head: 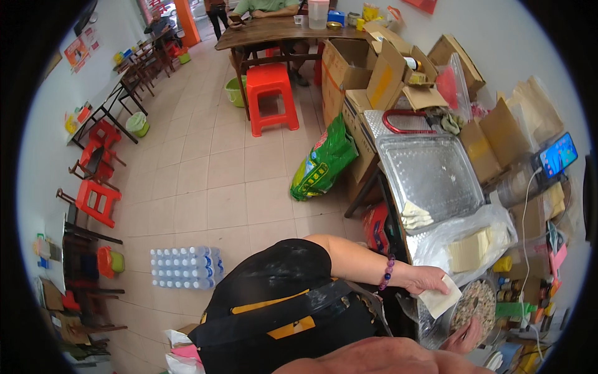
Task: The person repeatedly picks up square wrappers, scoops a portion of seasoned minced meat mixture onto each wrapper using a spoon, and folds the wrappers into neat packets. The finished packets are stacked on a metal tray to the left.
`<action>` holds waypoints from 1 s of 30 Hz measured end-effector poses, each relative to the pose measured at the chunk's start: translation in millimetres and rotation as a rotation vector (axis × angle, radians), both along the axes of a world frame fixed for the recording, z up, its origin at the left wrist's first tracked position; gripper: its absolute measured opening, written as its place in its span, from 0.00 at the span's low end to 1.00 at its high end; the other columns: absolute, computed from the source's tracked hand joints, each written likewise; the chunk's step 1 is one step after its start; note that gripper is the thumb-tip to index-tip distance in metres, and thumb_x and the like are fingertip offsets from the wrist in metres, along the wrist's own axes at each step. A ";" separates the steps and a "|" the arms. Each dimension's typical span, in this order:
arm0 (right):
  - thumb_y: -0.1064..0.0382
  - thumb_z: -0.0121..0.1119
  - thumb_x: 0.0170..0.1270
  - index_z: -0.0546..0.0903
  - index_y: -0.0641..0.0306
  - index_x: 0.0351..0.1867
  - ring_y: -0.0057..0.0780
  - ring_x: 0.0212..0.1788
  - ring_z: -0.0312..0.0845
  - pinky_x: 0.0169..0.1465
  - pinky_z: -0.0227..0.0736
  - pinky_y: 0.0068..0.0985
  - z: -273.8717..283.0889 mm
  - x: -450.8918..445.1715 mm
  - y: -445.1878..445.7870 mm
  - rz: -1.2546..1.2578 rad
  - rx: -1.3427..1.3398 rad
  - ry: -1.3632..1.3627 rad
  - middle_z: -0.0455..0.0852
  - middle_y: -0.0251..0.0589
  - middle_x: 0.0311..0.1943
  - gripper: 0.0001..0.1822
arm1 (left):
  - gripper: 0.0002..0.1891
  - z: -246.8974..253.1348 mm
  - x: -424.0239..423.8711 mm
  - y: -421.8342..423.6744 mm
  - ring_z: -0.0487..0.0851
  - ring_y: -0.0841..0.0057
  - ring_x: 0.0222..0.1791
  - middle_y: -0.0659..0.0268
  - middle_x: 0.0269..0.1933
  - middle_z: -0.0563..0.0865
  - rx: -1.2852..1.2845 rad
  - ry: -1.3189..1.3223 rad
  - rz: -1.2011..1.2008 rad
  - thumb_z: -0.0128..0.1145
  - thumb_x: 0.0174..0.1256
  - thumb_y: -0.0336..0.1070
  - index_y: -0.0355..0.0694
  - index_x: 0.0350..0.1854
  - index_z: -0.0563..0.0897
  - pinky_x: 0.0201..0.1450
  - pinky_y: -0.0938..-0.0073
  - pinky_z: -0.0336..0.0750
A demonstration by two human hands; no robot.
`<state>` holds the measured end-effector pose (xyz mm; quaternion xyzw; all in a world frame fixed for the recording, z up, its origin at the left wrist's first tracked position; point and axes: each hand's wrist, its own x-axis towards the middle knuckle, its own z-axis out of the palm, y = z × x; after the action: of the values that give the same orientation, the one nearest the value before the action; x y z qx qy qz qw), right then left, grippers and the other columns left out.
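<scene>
In my left hand [426, 279], with a beaded bracelet at the wrist, is a pale square dough wrapper [440, 299], pinched flat between thumb and fingers. My right hand [466, 335] is at the near side of a bowl of minced filling [477, 304]; whether its fingers hold a tool cannot be made out. Beyond my left hand, a stack of dough wrappers [469, 250] lies on a clear plastic bag [500, 224]. Several folded dough pieces [415, 216] rest in the near corner of a metal tray [432, 173].
Cardboard boxes [348, 65] and a lit phone [558, 154] on a charging cable line the wall side. A green bottle [514, 309] stands beside the bowl. On the floor are a green sack [322, 161], a red stool [271, 98] and packed water bottles [184, 267]. A person sits at the far table [280, 33].
</scene>
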<state>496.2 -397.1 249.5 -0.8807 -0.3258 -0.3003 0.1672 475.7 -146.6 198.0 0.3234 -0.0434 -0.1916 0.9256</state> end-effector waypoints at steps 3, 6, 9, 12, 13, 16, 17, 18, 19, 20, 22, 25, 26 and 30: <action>0.69 0.53 0.69 0.82 0.67 0.52 0.50 0.59 0.75 0.64 0.66 0.40 2.3 4.9 23.6 -0.046 -0.116 0.041 0.83 0.51 0.52 0.13 | 0.15 -27.1 -3.0 -12.1 0.86 0.69 0.47 0.60 0.48 0.86 -0.077 -0.010 0.053 0.57 0.65 0.27 0.33 0.54 0.78 0.50 0.63 0.81; 0.69 0.55 0.67 0.84 0.65 0.45 0.46 0.50 0.79 0.57 0.71 0.36 -17.3 -21.0 29.4 -0.013 -0.006 0.188 0.86 0.47 0.44 0.09 | 0.19 -33.2 -28.0 -11.4 0.85 0.62 0.51 0.55 0.54 0.84 -0.075 0.263 -0.068 0.49 0.70 0.30 0.30 0.61 0.74 0.55 0.60 0.80; 0.69 0.57 0.66 0.83 0.69 0.40 0.44 0.44 0.80 0.51 0.73 0.33 25.5 -27.3 37.9 0.012 0.201 0.457 0.85 0.47 0.38 0.07 | 0.21 -5.1 -25.5 -0.7 0.83 0.59 0.56 0.52 0.58 0.81 -0.088 0.241 -0.134 0.40 0.74 0.34 0.31 0.65 0.70 0.59 0.55 0.77; 0.68 0.57 0.67 0.83 0.70 0.40 0.43 0.44 0.80 0.51 0.72 0.31 16.1 -25.6 20.1 0.056 0.277 0.502 0.86 0.47 0.39 0.07 | 0.22 -6.5 -19.7 -6.6 0.80 0.61 0.59 0.55 0.60 0.79 -0.135 0.288 -0.149 0.39 0.78 0.42 0.33 0.66 0.69 0.63 0.56 0.74; 0.68 0.57 0.67 0.83 0.69 0.40 0.42 0.44 0.80 0.51 0.72 0.31 12.4 -20.0 17.4 0.091 0.313 0.525 0.86 0.47 0.39 0.07 | 0.23 -6.3 -12.9 -6.8 0.79 0.62 0.60 0.56 0.61 0.79 -0.141 0.284 -0.139 0.38 0.79 0.45 0.34 0.66 0.69 0.65 0.57 0.73; 0.68 0.57 0.67 0.84 0.68 0.42 0.39 0.46 0.80 0.53 0.72 0.30 19.6 -32.4 2.8 0.057 0.377 0.619 0.86 0.45 0.41 0.08 | 0.24 4.0 -9.3 -16.9 0.76 0.62 0.63 0.55 0.63 0.76 -0.132 0.293 -0.129 0.36 0.80 0.46 0.35 0.68 0.67 0.67 0.56 0.71; 0.68 0.57 0.67 0.84 0.68 0.42 0.39 0.46 0.80 0.53 0.72 0.29 24.8 -39.0 0.2 0.050 0.382 0.633 0.86 0.44 0.41 0.08 | 0.24 8.8 -11.6 -19.6 0.76 0.62 0.63 0.55 0.63 0.76 -0.150 0.297 -0.123 0.35 0.80 0.46 0.35 0.68 0.67 0.67 0.56 0.71; 0.68 0.57 0.67 0.84 0.68 0.42 0.39 0.45 0.80 0.52 0.72 0.30 22.0 -39.8 -2.3 0.050 0.387 0.574 0.86 0.44 0.41 0.08 | 0.24 9.6 -10.1 -22.9 0.74 0.61 0.64 0.55 0.65 0.74 -0.131 0.303 -0.093 0.35 0.80 0.46 0.35 0.69 0.66 0.68 0.56 0.70; 0.69 0.56 0.68 0.84 0.69 0.43 0.38 0.46 0.80 0.53 0.72 0.29 20.4 -41.2 -3.0 0.021 0.418 0.553 0.86 0.44 0.41 0.08 | 0.24 11.0 -8.9 -24.3 0.74 0.61 0.65 0.55 0.65 0.74 -0.121 0.311 -0.058 0.34 0.80 0.46 0.35 0.69 0.66 0.68 0.56 0.69; 0.69 0.56 0.68 0.84 0.69 0.43 0.37 0.47 0.80 0.54 0.71 0.29 19.2 -42.6 -2.0 -0.005 0.448 0.531 0.86 0.45 0.42 0.08 | 0.24 12.7 -7.8 -24.4 0.74 0.61 0.65 0.54 0.65 0.74 -0.111 0.319 -0.022 0.34 0.80 0.46 0.34 0.68 0.66 0.68 0.56 0.69; 0.70 0.55 0.68 0.84 0.70 0.43 0.37 0.48 0.79 0.55 0.71 0.29 15.6 -43.7 -1.0 -0.075 0.492 0.476 0.86 0.45 0.42 0.08 | 0.24 12.9 -7.9 -25.5 0.73 0.61 0.66 0.54 0.66 0.73 -0.119 0.353 0.036 0.34 0.80 0.45 0.33 0.68 0.66 0.69 0.56 0.68; 0.70 0.56 0.67 0.84 0.69 0.42 0.38 0.46 0.79 0.53 0.71 0.30 8.0 -41.3 4.9 -0.159 0.485 0.372 0.86 0.46 0.41 0.08 | 0.25 14.8 -7.3 -24.0 0.72 0.60 0.66 0.54 0.67 0.73 -0.162 0.407 0.068 0.33 0.80 0.45 0.32 0.68 0.65 0.70 0.56 0.66; 0.70 0.57 0.66 0.84 0.69 0.41 0.40 0.44 0.79 0.51 0.72 0.31 4.3 -41.1 6.5 -0.155 0.450 0.344 0.86 0.46 0.40 0.07 | 0.25 18.1 -8.3 -24.2 0.72 0.60 0.67 0.53 0.67 0.73 -0.172 0.416 0.061 0.33 0.80 0.45 0.31 0.68 0.65 0.70 0.56 0.66; 0.70 0.57 0.65 0.84 0.69 0.40 0.42 0.42 0.79 0.49 0.72 0.32 2.7 -48.2 21.7 -0.123 0.440 0.340 0.86 0.47 0.38 0.06 | 0.26 23.5 -10.6 -22.9 0.72 0.60 0.66 0.53 0.66 0.73 -0.209 0.431 0.034 0.34 0.80 0.45 0.30 0.68 0.64 0.71 0.57 0.65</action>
<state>448.0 -375.4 252.2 -0.8791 -0.1662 -0.2216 0.3879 465.1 -169.5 221.5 0.1783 0.1409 -0.2351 0.9450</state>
